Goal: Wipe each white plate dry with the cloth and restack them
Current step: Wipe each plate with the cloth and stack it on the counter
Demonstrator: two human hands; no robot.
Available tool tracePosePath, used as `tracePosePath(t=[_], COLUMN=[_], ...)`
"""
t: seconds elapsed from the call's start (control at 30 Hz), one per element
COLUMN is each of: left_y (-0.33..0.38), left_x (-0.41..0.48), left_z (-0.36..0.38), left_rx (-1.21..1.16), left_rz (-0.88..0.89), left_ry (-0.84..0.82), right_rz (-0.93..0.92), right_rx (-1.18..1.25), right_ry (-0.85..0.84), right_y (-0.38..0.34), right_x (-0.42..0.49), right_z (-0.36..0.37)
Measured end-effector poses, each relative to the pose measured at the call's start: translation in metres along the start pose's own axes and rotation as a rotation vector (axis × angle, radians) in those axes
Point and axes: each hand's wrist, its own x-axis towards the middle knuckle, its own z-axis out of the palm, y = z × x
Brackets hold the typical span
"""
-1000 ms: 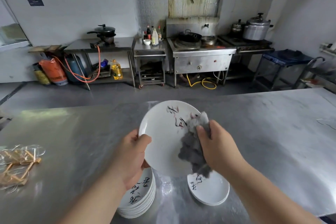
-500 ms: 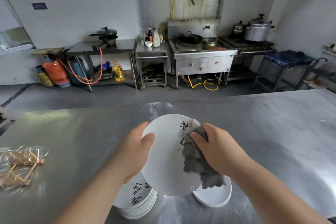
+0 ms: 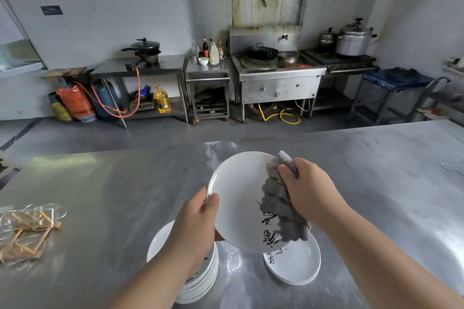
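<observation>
I hold a white plate (image 3: 241, 198) with black brush writing tilted up above the steel table (image 3: 100, 195). My left hand (image 3: 198, 223) grips its left rim, thumb on the face. My right hand (image 3: 308, 188) grips a grey cloth (image 3: 278, 206) and presses it against the plate's right side. Below my left arm stands a tall stack of white plates (image 3: 200, 281), partly hidden. A short stack of white plates (image 3: 296, 263) lies on the table under my right wrist.
A bundle of clear wrap and wooden sticks (image 3: 22, 231) lies at the table's left edge. Beyond the table are a floor gap, a steel stove (image 3: 276, 75), side tables, gas cylinders (image 3: 75, 103) and a large pot (image 3: 354, 40).
The plate has turned in my hands, so the black writing went from the upper part to the lower right. My right hand with the cloth slid up toward the plate's top right rim.
</observation>
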Motion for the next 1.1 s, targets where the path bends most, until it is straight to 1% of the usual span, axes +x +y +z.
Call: tracePosePath(t=[0.07,0.1,0.17,0.2,0.23,0.3,0.37,0.43,0.47,0.5,0.57,0.63,0.7,0.8,0.87,0.9,0.97,1.03,1.07,1.1], left_y=[0.004,0.013,0.031,0.037,0.041,0.041,0.036,0.027,0.024,0.023,0.026,0.036,0.048,0.056,0.051,0.047,0.038,0.027,0.022,0.017], left_x=[0.007,0.010,0.014,0.016,0.018,0.019,0.014,0.008,0.005,0.004,0.008,0.017,0.027,0.029,0.028,0.027,0.024,0.019,0.016,0.013], left_z=[-0.003,-0.004,-0.001,0.001,0.002,-0.001,-0.005,-0.006,-0.005,-0.002,0.001,-0.003,-0.012,-0.018,-0.015,-0.013,-0.010,-0.007,-0.004,-0.001], left_rx=[0.178,0.266,0.389,0.426,0.431,0.367,0.245,0.149,0.138,0.140,0.167,0.196,0.198,0.292,0.356,0.348,0.271,0.094,0.036,0.030], left_rz=[0.105,0.148,0.221,0.245,0.253,0.220,0.115,0.011,-0.007,-0.011,0.029,0.087,0.126,0.121,0.114,0.117,0.112,0.040,0.000,-0.014], left_ry=[0.034,0.012,-0.099,-0.133,-0.136,-0.080,-0.008,-0.002,-0.002,0.002,0.021,0.020,-0.044,-0.221,-0.272,-0.265,-0.205,-0.152,-0.120,-0.080], right_rz=[-0.145,-0.242,-0.427,-0.477,-0.484,-0.400,-0.234,-0.079,-0.039,-0.030,-0.075,-0.143,-0.204,-0.290,-0.364,-0.382,-0.338,-0.190,-0.107,-0.045], right_rx=[-0.055,-0.093,-0.184,-0.216,-0.220,-0.143,-0.017,0.072,0.073,0.051,-0.006,-0.031,-0.013,0.013,-0.049,-0.070,-0.047,0.030,0.073,0.093], right_ry=[-0.044,-0.059,-0.098,-0.117,-0.121,-0.077,0.011,0.066,0.057,0.036,0.011,0.054,0.079,0.011,-0.039,-0.049,-0.031,0.032,0.061,0.070], right_y=[-0.011,-0.020,-0.040,-0.047,-0.050,-0.047,-0.034,-0.020,-0.016,-0.014,-0.016,-0.021,-0.024,-0.026,-0.025,-0.024,-0.019,-0.012,-0.009,-0.007], right_x=[-0.003,-0.004,-0.008,-0.010,-0.010,-0.006,-0.002,0.002,0.002,0.001,-0.003,-0.007,-0.009,-0.010,-0.012,-0.013,-0.012,-0.008,-0.006,-0.004], right_z=[-0.004,-0.005,-0.005,-0.004,-0.003,-0.002,-0.003,-0.004,-0.004,-0.003,0.001,0.002,0.000,-0.005,-0.004,-0.003,-0.002,-0.002,-0.003,-0.004])
